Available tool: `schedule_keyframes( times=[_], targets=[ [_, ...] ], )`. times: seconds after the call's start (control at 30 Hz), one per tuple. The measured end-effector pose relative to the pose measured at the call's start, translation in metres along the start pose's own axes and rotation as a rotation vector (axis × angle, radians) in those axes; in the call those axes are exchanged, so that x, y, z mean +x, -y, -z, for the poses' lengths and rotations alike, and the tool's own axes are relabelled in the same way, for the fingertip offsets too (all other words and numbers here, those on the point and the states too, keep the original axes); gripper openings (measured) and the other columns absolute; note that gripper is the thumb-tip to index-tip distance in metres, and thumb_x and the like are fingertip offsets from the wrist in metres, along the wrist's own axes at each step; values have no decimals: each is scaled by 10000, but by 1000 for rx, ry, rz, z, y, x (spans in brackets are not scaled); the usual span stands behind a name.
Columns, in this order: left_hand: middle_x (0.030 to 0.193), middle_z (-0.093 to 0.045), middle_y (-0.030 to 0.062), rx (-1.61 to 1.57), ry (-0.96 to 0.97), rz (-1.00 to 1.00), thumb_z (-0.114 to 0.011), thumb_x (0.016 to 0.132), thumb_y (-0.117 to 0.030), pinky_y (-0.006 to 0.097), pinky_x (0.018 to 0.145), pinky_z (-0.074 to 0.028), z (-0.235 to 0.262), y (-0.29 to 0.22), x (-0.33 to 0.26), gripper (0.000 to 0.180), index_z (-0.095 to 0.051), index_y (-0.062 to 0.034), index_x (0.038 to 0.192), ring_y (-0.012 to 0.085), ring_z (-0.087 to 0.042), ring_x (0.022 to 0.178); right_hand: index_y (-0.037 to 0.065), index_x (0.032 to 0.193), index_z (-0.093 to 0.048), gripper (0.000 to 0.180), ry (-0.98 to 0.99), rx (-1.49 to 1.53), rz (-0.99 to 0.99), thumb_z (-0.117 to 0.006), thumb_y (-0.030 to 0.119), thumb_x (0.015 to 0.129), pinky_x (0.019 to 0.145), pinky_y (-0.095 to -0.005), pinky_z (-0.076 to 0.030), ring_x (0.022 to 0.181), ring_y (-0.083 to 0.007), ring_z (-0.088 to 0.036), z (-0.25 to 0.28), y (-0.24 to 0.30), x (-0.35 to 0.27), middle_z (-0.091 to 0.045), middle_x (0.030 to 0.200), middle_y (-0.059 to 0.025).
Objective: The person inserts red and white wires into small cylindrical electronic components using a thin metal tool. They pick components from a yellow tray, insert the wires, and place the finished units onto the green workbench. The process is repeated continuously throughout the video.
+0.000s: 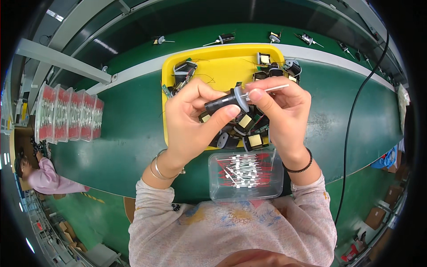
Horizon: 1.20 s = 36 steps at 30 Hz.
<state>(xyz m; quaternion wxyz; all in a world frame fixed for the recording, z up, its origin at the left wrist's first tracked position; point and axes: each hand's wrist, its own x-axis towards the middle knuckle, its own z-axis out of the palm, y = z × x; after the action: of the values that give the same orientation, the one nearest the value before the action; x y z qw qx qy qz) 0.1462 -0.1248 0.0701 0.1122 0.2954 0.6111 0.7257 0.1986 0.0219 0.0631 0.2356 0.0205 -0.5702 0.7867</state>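
Observation:
My left hand [187, 122] is closed round a black cylindrical part [218, 103], which is tilted with its grey disc end [241, 99] toward the right. My right hand [287, 111] pinches a thin white stick [277, 87] between thumb and finger, its inner end at the disc. Whether the stick sits inside the part is hidden by the fingertips. Both hands are above a yellow tray [218, 52] holding several similar black parts [255, 141] with pale yellow pads and thin wires. Nearer my body stands a clear plastic box [213, 189] of white-and-red sticks [244, 171].
Stacked clear boxes [69, 115] with more sticks stand on the green table [124, 153] at the left. Beyond a pale rail, several parts [220, 39] lie on a green surface. A black cable [351, 118] hangs at the right. Another person [49, 176] is at far left.

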Motion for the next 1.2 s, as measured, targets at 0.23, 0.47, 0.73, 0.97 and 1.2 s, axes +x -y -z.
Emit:
schedule_keyframes(
  times=[0.23, 0.47, 0.73, 0.97, 1.2],
  targets=[
    [725, -656, 67, 303, 109, 44, -666, 744, -106, 202, 609, -453, 34, 34, 101, 152, -592, -9, 835, 72, -605, 687, -31, 1113, -538, 348, -170, -267, 59, -613, 19, 777, 667, -219, -490, 852, -110, -559, 28, 2, 18, -543, 1106, -146],
    [867, -655, 93, 1117, -292, -140, -647, 741, -274, 327, 730, -479, 120, 127, 185, 236, -627, -88, 886, 233, -627, 794, 56, 825, -575, 223, 1078, -1028, -58, -670, 219, 705, 547, -325, -484, 655, -219, -589, 11, 26, -66, -577, 750, -61],
    [845, -603, 68, 1570, 535, 0, -594, 725, -123, 377, 747, -450, 100, 69, 128, 119, -583, -111, 843, 261, -552, 863, 18, 830, -568, 207, 1379, -1169, -189, -613, 83, 639, 549, -320, -496, 754, -233, -580, 20, -25, -105, -567, 795, -93],
    [896, -547, 81, 1675, 626, 5, -599, 662, 7, 383, 740, -457, 120, 86, 107, 411, -526, -164, 1028, 283, -539, 890, 14, 822, -556, 226, 1213, -1362, -68, -608, 55, 607, 501, -307, -491, 713, -217, -599, 11, -16, -116, -579, 754, -100],
    [940, -496, 51, 1586, 634, -138, -689, 593, -40, 358, 745, -441, 128, 80, 105, 378, -506, -100, 919, 241, -505, 953, -7, 813, -547, 221, 1299, -1208, -120, -587, 29, 599, 516, -338, -484, 672, -247, -607, 15, -11, -104, -580, 694, -124]
  ],
)
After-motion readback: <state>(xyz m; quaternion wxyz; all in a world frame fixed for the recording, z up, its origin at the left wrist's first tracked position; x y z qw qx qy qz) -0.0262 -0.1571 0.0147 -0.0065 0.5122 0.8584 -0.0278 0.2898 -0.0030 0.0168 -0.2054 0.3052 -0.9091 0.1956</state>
